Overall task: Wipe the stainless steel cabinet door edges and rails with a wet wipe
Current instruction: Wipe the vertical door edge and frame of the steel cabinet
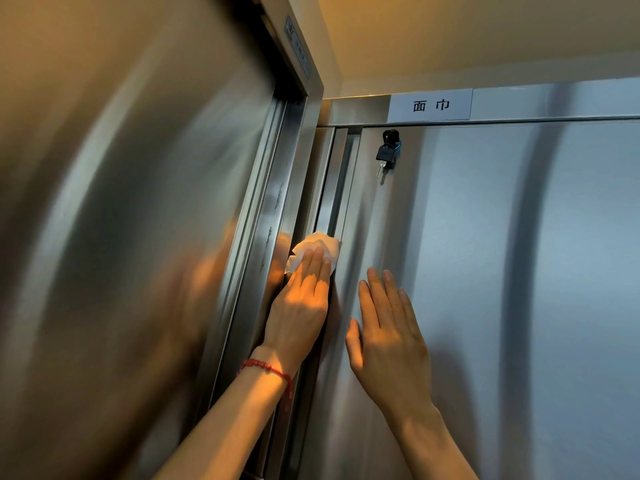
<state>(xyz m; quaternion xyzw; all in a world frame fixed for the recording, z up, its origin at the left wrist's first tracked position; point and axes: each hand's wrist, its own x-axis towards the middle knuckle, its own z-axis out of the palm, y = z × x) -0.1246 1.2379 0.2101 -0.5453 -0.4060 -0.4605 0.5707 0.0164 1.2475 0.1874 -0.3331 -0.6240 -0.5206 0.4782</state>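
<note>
1. Left hand [302, 299] first: my fingers lie straight and flat, pressing the wet wipe [316, 250] against the vertical rail [333, 199] at the cabinet door's [485, 271] left edge, about halfway down the part I can see. The wipe is bunched under my fingertips, not gripped.
2. Right hand [389, 336] is released and flat, palm on the door face just beside that same edge, holding nothing.
3. Since I only press the wipe and do not pinch it, I reckon it could slide out from under my fingers and drop if I lighten the pressure or move fast along the rail.
4. The rail has narrow channels with thin steel lips. A fingertip running off the wipe could catch on a lip, and the bunched wipe may ride over the groove without reaching into it.
5. My bracing palm probably leaves smears on the brushed steel, so the door face near the edge may need a pass too.
6. If the door slides, my push could shift it and close the gap on my left fingers.
7. Higher up, near the door's top left corner, a key [385, 154] hangs from the lock; a long upward stroke could knock it.
</note>
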